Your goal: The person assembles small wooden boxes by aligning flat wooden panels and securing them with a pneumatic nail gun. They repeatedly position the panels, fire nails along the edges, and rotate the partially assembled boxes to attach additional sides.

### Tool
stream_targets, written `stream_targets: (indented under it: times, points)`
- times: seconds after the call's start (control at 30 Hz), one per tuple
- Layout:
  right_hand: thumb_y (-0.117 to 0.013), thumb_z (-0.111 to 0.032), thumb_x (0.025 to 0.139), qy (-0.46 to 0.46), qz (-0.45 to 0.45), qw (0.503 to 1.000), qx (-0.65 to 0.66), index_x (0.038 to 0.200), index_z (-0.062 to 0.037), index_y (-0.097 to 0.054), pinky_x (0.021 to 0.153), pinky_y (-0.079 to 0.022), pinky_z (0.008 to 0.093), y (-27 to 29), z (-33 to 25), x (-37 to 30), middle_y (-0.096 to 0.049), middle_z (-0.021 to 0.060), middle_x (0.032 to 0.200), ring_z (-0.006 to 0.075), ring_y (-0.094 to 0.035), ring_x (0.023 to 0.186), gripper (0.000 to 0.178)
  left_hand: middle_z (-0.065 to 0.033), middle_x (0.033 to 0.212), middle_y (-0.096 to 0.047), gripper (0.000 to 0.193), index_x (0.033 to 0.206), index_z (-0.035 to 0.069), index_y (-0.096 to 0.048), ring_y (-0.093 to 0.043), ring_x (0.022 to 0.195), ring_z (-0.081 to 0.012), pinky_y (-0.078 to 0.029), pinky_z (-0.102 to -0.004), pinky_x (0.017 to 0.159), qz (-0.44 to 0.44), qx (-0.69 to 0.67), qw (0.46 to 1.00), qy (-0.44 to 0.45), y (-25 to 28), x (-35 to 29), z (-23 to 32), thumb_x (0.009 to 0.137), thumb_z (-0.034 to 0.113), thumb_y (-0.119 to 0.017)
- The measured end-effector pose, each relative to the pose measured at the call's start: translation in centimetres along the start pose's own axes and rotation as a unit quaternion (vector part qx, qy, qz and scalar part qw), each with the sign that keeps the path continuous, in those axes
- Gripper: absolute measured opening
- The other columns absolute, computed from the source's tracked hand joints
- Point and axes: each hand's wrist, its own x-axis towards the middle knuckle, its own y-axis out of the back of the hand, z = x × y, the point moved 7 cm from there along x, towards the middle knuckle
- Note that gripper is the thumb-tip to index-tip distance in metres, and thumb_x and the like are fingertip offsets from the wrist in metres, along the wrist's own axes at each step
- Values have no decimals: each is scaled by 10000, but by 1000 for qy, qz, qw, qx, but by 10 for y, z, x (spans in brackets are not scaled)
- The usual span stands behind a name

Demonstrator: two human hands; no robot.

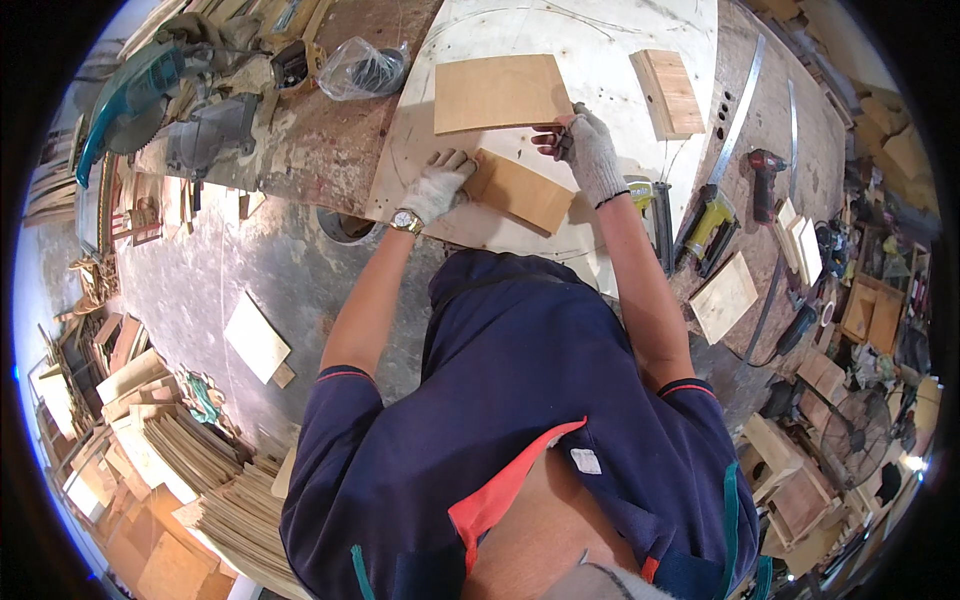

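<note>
At a worn brown workshop table (320,145), a person in a navy shirt (520,380) with red trim handles two wooden pieces over a large pale plywood sheet (600,40). The right hand (585,150), in a white knit glove, appears to pinch the right end of a flat tan rectangular board (500,92), toward the far side of the sheet. Nearer the person, the similarly gloved left hand (437,185) touches the left end of a smaller brown oblong wooden piece (528,197); whether its fingers close around that end cannot be told. Both pieces already show straight edges, but they stand apart with a gap between, and nothing visible joins one to the other. The handling looks to be midway, with both pieces still attended to. To the right, a thick pale wooden block (668,95) lies on the sheet, untouched. Farther right, a yellow-green and black power tool (712,225) and a red-and-black cordless drill (765,185) rest on the table, neither one held.
</note>
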Motion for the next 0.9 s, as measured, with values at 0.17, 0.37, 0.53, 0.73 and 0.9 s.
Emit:
stream_targets:
  times: [0.17,0.37,0.53,0.73,0.9]
  points:
    - [-645,-192,1044,60,18,988,-139,1219,60,-653,780,-574,318,15,2,-3,-752,116,1008,189,-727,877,307,-112,1323,-682,324,1195,117,-687,-687,1159,-347,-598,-461,925,78,-16,996,-45,4,0,11,923,264,-784]
    - [-740,-217,984,52,23,924,-379,1238,38,-726,846,-458,269,37,10,-3,-664,4,962,106,-559,926,360,-150,1157,-756,138,1133,106,-689,-762,823,-355,-612,-386,717,116,-161,980,32,-6,1,7,1015,175,-706]
    - [-751,-212,996,77,12,960,-270,1281,25,-727,799,-446,263,45,35,-9,-643,-27,937,82,-517,864,372,-155,1012,-769,121,1120,10,-701,-798,844,-287,-607,-355,690,227,-536,794,172,-32,-39,-16,1024,67,-655]
    - [-758,-239,1015,46,20,980,-191,1287,-7,-740,684,-409,227,55,56,-4,-644,-58,904,50,-487,765,357,-73,965,-753,172,1167,-30,-731,-782,872,-183,-598,-317,713,252,-572,742,243,-12,-54,-9,1028,67,-698]
    - [-754,-254,1015,48,14,982,-180,1242,-16,-756,680,-404,236,52,47,-2,-617,-69,858,55,-487,760,329,-33,1056,-792,297,1288,17,-741,-687,736,-116,-560,-291,646,104,-593,716,354,-31,-60,-23,1011,124,-738]
